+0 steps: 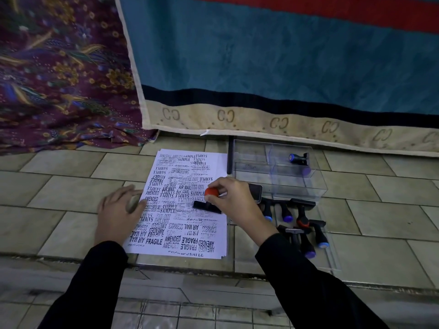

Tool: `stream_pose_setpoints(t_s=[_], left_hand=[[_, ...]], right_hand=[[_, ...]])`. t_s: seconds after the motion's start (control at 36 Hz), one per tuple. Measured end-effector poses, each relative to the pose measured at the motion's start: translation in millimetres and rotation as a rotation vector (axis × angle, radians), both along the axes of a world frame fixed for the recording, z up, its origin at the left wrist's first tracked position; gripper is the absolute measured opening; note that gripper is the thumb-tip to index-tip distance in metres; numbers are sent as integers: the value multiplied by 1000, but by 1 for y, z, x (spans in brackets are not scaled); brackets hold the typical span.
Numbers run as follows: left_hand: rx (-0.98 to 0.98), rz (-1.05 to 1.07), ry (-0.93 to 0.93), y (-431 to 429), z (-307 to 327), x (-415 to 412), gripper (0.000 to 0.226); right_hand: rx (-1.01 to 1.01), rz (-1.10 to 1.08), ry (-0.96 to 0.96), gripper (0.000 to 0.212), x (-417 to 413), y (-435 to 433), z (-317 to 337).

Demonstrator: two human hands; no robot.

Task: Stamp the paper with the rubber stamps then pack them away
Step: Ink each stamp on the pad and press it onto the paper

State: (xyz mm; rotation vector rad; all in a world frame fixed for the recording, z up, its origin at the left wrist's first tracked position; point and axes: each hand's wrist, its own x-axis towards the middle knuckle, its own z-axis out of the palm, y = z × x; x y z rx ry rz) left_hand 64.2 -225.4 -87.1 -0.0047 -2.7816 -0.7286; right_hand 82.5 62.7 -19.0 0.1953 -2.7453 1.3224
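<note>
Right hand (234, 201) bent over stamp (209, 203)

Red-knobbed stamp (207, 201) upright on print-covered paper (180, 224).

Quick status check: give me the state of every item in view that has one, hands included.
Left hand: flat, pinning the paper's left edge.
Right hand: gripping the red-topped stamp.
Red-topped black rubber stamp: upright, base on the paper.
White paper sheet: flat on tiles, crowded with impressions.
Clear plastic box: open, one blue-capped stamp inside.
Loose stamps: lying beside the box.
</note>
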Motion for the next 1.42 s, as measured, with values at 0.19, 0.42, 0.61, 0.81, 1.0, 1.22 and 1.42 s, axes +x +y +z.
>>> stream_pose_setpoints(t_s=[0.19, 0.42, 0.61, 0.81, 1.0, 1.22, 1.42], left_hand=[[0, 1, 6, -2, -4, -2, 40], [-5, 4, -5, -2, -3, -2, 40], [-13, 13, 1, 1, 0, -1, 41], [-31, 21, -6, 3, 3, 2, 45], [-44, 22, -12, 6, 6, 4, 45], [-39, 21, -18, 5, 6, 4, 45], [-40, 14, -36, 5, 6, 5, 47]], right_hand=[[6, 59, -19, 24, -2, 1, 4], [29, 91, -10, 23, -3, 1, 5], [20, 100, 11, 23, -2, 4, 11], [9, 97, -11, 23, 0, 4, 8], [-10, 99, -15, 23, 1, 2, 4], [80, 75, 48, 24, 9, -7, -3], [109, 42, 63, 21, 7, -10, 4]])
